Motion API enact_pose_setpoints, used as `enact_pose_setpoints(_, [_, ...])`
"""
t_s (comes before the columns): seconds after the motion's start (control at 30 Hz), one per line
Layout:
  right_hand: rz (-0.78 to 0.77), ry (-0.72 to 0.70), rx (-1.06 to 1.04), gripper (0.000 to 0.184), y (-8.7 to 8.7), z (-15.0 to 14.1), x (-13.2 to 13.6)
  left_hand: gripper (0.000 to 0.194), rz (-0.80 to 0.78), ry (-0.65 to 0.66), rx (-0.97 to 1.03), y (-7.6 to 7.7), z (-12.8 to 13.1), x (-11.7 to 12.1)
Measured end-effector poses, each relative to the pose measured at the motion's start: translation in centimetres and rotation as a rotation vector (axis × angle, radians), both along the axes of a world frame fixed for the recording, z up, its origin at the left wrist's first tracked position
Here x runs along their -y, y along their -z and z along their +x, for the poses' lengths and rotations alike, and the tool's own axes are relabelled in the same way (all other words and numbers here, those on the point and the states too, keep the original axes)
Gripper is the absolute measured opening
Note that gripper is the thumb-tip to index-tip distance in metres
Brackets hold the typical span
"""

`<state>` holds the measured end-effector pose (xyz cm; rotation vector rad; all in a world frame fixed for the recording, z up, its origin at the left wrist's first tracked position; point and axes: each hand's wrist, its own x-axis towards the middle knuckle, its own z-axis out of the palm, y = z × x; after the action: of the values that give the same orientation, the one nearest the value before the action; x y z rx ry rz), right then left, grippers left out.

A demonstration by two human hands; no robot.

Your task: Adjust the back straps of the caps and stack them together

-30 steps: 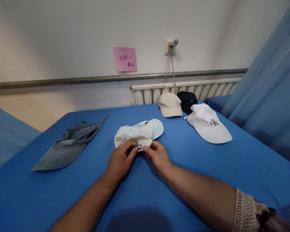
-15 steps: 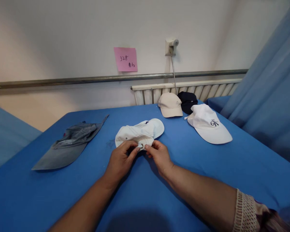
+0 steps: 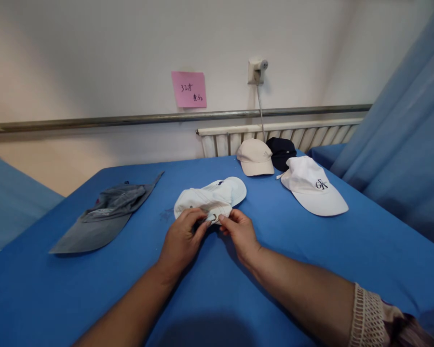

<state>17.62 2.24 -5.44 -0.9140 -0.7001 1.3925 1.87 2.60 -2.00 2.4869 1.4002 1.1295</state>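
Kept pale cap pinched in left hand and right hand, barely shifted, well inside edges of table; seemingly unfinished.

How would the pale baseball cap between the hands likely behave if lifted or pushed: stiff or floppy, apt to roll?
The pale baseball cap would probably sag when lifted, since its crown lies slumped and creased. Its brim may flex less, as it keeps a smooth rounded outline. Rolling seems unlikely, given how flattened it lies.
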Motion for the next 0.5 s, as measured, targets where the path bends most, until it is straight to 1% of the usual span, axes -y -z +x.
enact_pose_setpoints(0.1, [-0.032,0.032,-0.005,0.028,-0.19,-0.03,-0.01,0.015,-0.026,0.008,-0.033,-0.07,-0.02,0.16])
enact_pose_setpoints(0.33, [-0.021,0.027,-0.016,0.028,-0.33,-0.06,0.0,0.014,-0.071,0.038,-0.066,0.26,0.05,0.12])
enact_pose_setpoints(0.5, [0.004,-0.026,-0.026,0.027,-0.32,-0.07,0.18,0.016,-0.041,0.032,-0.119,0.1,0.39,0.3])
